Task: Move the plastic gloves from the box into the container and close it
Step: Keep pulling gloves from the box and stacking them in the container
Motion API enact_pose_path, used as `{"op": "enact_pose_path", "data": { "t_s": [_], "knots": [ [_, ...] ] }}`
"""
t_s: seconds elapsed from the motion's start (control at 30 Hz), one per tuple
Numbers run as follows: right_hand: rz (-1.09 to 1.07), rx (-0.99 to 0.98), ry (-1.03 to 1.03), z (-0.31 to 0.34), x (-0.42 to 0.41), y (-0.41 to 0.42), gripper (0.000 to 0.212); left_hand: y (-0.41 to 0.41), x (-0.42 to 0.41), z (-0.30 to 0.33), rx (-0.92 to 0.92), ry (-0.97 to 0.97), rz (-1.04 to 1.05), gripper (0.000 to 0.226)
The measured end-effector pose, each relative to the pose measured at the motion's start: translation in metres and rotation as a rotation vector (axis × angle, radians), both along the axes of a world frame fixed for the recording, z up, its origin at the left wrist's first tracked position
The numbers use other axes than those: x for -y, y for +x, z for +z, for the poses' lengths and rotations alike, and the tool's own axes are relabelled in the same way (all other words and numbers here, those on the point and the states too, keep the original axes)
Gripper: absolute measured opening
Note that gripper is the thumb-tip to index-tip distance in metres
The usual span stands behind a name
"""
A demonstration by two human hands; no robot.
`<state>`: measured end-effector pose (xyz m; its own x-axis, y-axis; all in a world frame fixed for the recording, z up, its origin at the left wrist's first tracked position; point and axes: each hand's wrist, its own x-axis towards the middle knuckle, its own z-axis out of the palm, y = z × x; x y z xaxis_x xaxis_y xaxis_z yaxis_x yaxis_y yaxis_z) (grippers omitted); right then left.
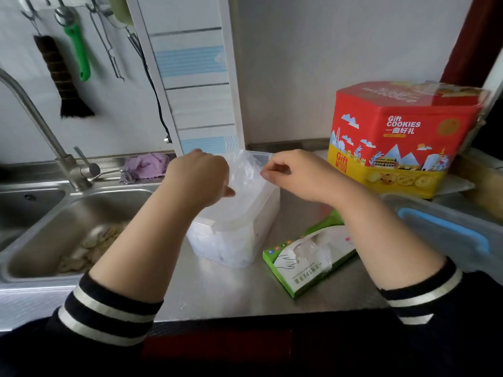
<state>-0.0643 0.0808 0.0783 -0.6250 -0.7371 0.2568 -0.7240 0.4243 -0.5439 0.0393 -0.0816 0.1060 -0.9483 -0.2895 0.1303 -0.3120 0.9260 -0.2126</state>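
A clear plastic container (253, 224) stands on the steel counter, with thin plastic gloves (246, 172) bunched above its open top. My left hand (198, 178) grips the gloves on their left side. My right hand (296, 175) pinches their right edge. To the right of the container lies a green and white glove box (304, 262), its torn opening showing more gloves (313, 248) inside. A clear lid with a blue clip (446, 235) rests at the right, partly out of view.
A red and yellow cookie tin (402, 137) stands at the back right. A steel sink (54, 235) with scraps in it and a tap (40, 126) lie to the left. A purple cloth (149, 165) sits behind the sink. Tools hang on the wall.
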Motion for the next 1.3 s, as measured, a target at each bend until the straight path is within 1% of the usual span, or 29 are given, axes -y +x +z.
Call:
{"op": "enact_pose_path", "data": {
  "t_s": [0.03,0.07,0.1,0.13,0.17,0.2,0.23,0.3,0.33,0.37,0.4,0.47,0.53,0.6,0.7,0.77,0.87,0.97,1.03,1.13,1.23,1.3],
  "knots": [
    [-0.035,0.008,0.003,-0.004,-0.014,0.002,0.016,0.003,-0.013,-0.004,-0.119,0.025,-0.050,0.028],
    [-0.072,0.027,0.047,-0.008,-0.026,0.004,0.017,0.005,-0.027,-0.009,-0.251,0.094,-0.131,0.026],
    [-0.110,0.071,0.136,-0.016,-0.039,0.005,0.019,0.007,-0.043,-0.017,-0.376,0.207,-0.239,0.024],
    [-0.149,0.112,0.259,-0.025,-0.050,0.005,0.021,0.008,-0.058,-0.027,-0.458,0.331,-0.340,0.021],
    [-0.178,0.130,0.388,-0.036,-0.059,0.005,0.023,0.008,-0.071,-0.037,-0.483,0.438,-0.416,0.020],
    [-0.207,0.137,0.486,-0.048,-0.067,0.005,0.024,0.008,-0.082,-0.050,-0.446,0.517,-0.456,0.026],
    [-0.240,0.132,0.526,-0.061,-0.072,0.005,0.023,0.007,-0.091,-0.064,-0.353,0.568,-0.465,0.040],
    [-0.320,0.126,0.417,-0.084,-0.077,0.007,0.016,0.004,-0.101,-0.094,-0.076,0.608,-0.424,0.078],
    [-0.354,0.097,0.345,-0.093,-0.077,0.011,0.014,0.002,-0.104,-0.107,0.039,0.612,-0.385,0.093],
    [-0.378,0.051,0.307,-0.099,-0.077,0.015,0.018,0.000,-0.105,-0.119,0.099,0.612,-0.349,0.103],
    [-0.384,0.007,0.295,-0.104,-0.077,0.019,0.024,-0.002,-0.105,-0.130,0.112,0.613,-0.318,0.108],
    [-0.396,-0.016,0.320,-0.108,-0.076,0.028,0.035,-0.004,-0.105,-0.147,0.062,0.627,-0.285,0.109],
    [-0.408,-0.045,0.440,-0.106,-0.072,0.033,0.039,-0.005,-0.105,-0.157,-0.044,0.642,-0.291,0.105],
    [-0.414,-0.096,0.564,-0.099,-0.063,0.036,0.039,-0.003,-0.105,-0.163,-0.158,0.639,-0.324,0.099],
    [-0.391,-0.115,0.627,-0.086,-0.048,0.039,0.027,-0.002,-0.106,-0.173,-0.345,0.659,-0.367,0.083],
    [-0.388,-0.079,0.646,-0.080,-0.044,0.040,0.017,-0.002,-0.106,-0.173,-0.333,0.681,-0.346,0.089],
    [-0.438,-0.026,0.554,-0.082,-0.046,0.039,0.010,-0.003,-0.105,-0.175,-0.304,0.698,-0.301,0.102],
    [-0.450,0.119,0.383,-0.091,-0.057,0.034,0.028,-0.004,-0.104,-0.176,-0.267,0.704,-0.280,0.103],
    [-0.423,0.247,0.221,-0.095,-0.065,0.030,0.031,-0.004,-0.105,-0.176,-0.269,0.710,-0.274,0.102],
    [-0.379,0.448,-0.073,-0.101,-0.072,0.028,0.020,-0.004,-0.104,-0.176,-0.276,0.713,-0.282,0.092],
    [-0.348,0.549,-0.318,-0.105,-0.075,0.030,0.022,-0.004,-0.101,-0.178,-0.282,0.705,-0.291,0.085],
    [-0.285,0.671,-0.504,-0.099,-0.075,0.034,0.020,-0.004,-0.100,-0.178,-0.279,0.700,-0.299,0.084]
  ]
}}
